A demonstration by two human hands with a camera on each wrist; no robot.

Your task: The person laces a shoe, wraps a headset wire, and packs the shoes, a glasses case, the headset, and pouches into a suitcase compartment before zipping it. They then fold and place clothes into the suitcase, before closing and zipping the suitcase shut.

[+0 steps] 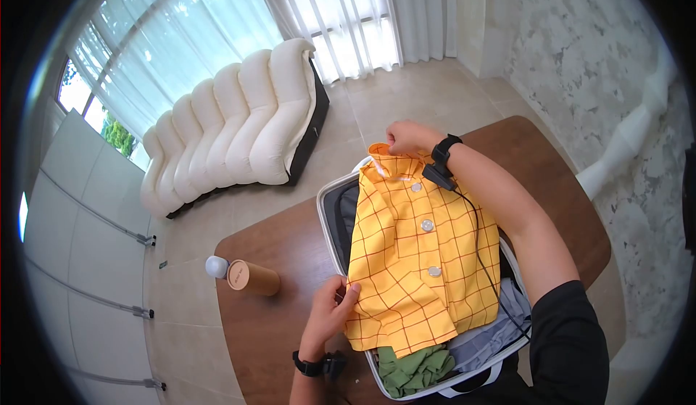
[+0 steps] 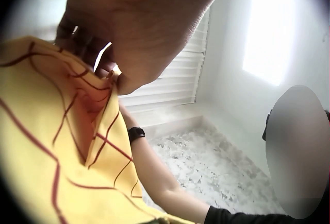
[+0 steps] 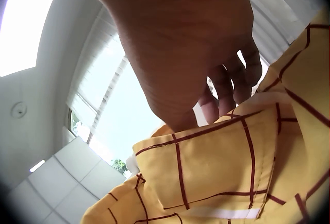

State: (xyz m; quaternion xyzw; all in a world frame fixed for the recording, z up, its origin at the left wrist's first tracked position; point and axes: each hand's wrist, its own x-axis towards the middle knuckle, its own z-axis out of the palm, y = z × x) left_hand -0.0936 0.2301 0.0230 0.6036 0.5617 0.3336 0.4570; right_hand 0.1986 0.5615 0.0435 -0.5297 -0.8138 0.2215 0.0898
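Observation:
A yellow shirt (image 1: 395, 260) with a dark red check and large pale buttons lies spread over an open suitcase (image 1: 333, 238). My right hand (image 1: 409, 138) grips its collar at the far end; in the right wrist view the fingers curl over the collar's (image 3: 211, 157) upper edge. My left hand (image 1: 330, 314) pinches the shirt's left side near the hem, thumb on top. The left wrist view shows the yellow cloth (image 2: 56, 147) bunched into a fold under those fingers. Below the hem, a green garment (image 1: 413, 370) and a grey-blue garment (image 1: 493, 336) show inside the suitcase.
The suitcase stands on a brown wooden table (image 1: 268, 332). Left of it are a brown cardboard tube (image 1: 254, 278) and a small pale rounded object (image 1: 216, 266). A white sofa (image 1: 232, 122) stands beyond the table. A thin black cable (image 1: 486, 260) crosses the shirt from the right wrist.

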